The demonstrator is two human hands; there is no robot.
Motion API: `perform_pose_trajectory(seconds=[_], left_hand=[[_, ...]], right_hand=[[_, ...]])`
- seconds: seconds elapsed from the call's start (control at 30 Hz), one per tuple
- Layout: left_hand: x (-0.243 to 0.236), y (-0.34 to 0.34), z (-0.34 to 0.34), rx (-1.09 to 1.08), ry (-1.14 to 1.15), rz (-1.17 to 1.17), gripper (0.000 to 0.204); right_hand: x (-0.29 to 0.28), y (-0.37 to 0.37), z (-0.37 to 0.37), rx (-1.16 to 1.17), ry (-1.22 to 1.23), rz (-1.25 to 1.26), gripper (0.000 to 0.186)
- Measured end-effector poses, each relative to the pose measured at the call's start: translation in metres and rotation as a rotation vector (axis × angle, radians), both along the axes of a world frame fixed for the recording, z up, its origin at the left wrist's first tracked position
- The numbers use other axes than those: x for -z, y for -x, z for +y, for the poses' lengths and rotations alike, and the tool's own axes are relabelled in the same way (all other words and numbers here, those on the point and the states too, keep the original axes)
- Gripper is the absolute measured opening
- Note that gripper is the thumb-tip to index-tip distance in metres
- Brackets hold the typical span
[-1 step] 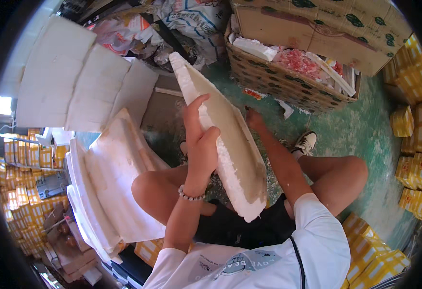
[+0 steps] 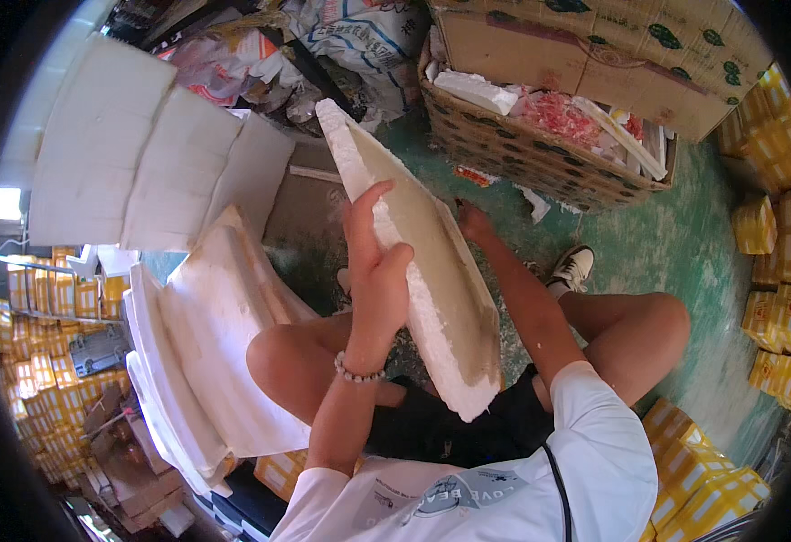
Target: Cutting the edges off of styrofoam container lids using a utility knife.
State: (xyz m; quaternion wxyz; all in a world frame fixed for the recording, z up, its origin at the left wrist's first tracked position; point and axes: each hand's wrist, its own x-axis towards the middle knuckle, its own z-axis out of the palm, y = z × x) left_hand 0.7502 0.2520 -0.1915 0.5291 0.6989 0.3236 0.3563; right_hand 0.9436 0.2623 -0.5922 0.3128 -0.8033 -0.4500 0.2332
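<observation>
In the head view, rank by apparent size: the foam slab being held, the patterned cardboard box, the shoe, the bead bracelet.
1. foam slab, though it is nearest the camera
2. patterned cardboard box, similar in spread, so this order is unsure
3. shoe
4. bead bracelet

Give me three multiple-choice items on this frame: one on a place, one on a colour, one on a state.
1. Where is the foam stack?
A. at the person's left
B. inside the carton
C. on the shoe

2. What colour is the floor?
A. red
B. green
C. black

3. How is the foam slab held?
A. lying flat on the floor
B. raised on edge between both hands
C. untouched

Answers:
1 A, it stands beside the left knee.
2 B, bare floor shows green.
3 B, left hand grips one edge, right hand the far side.
</observation>
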Motion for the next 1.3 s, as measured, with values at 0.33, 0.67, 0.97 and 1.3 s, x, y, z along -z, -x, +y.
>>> perform_pose_trajectory(seconds=[0.33, 0.67, 0.97, 1.3], left_hand=[[-0.004, -0.013, -0.004, -0.01, 0.021, 0.068, 0.065], [-0.008, -0.01, -0.004, -0.018, 0.028, 0.106, 0.062], [-0.004, -0.02, -0.001, 0.009, -0.063, 0.091, 0.058], [-0.004, -0.009, 0.003, -0.004, -0.108, 0.143, 0.055]], right_hand=[[0.022, 0.011, 0.023, -0.129, 0.009, 0.052, 0.047], [0.04, 0.013, 0.04, -0.086, -0.035, 0.095, 0.032], [0.062, -0.008, 0.029, -0.17, -0.081, 0.065, 0.041], [0.044, 0.033, 0.004, -0.154, 0.169, 0.158, 0.044]])
